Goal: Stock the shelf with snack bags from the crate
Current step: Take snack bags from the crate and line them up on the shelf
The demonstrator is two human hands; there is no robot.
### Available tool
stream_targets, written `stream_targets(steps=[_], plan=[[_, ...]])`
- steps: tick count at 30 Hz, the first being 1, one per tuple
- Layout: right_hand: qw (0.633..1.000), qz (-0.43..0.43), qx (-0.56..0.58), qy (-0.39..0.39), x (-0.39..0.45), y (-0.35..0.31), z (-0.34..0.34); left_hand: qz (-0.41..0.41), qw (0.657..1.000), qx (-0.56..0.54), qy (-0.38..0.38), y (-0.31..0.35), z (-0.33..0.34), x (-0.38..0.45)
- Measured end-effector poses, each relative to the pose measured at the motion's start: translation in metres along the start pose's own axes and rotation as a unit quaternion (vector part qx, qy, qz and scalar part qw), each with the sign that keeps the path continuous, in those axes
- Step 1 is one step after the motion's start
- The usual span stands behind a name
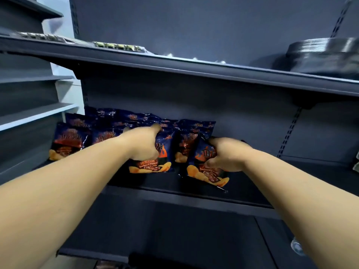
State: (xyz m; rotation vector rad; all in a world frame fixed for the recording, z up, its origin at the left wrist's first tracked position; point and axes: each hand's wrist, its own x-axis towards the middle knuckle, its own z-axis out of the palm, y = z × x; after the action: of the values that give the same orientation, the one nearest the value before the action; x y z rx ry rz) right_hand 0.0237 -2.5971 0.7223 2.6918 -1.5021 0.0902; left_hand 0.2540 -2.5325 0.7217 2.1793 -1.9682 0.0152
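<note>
Several dark blue barbecue chip bags stand in rows on the left half of a dark grey shelf. My left hand grips the top of an upright bag in the front row. My right hand holds another bag by its upper part; this bag stands at the right end of the row, tilted forward near the shelf's front edge. Behind it stands one more bag. At the far left sits the row's first bag. The crate is out of sight.
The shelf's right half holds no bags. An upper shelf hangs close above, with black stacked items at its right and flat packs at its left. Grey shelving stands to the left. A lower shelf lies below.
</note>
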Motion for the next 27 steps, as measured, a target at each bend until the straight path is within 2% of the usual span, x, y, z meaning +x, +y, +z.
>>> stream_targets(steps=[8, 15, 23, 27], plan=[[0.998, 0.013, -0.030, -0.055, 0.039, -0.025, -0.002, 0.022, 0.998, 0.050, -0.037, -0.020, 0.015, 0.061], [0.996, 0.013, -0.010, -0.090, 0.067, -0.027, 0.010, 0.052, 0.996, 0.044, -0.065, -0.036, 0.035, 0.094], [0.997, 0.001, -0.021, -0.070, 0.108, -0.017, 0.038, 0.060, 0.991, 0.086, -0.078, -0.040, 0.045, 0.116], [0.998, 0.011, -0.052, -0.033, 0.127, -0.009, 0.056, 0.057, 0.991, 0.089, -0.084, -0.043, 0.051, 0.124]])
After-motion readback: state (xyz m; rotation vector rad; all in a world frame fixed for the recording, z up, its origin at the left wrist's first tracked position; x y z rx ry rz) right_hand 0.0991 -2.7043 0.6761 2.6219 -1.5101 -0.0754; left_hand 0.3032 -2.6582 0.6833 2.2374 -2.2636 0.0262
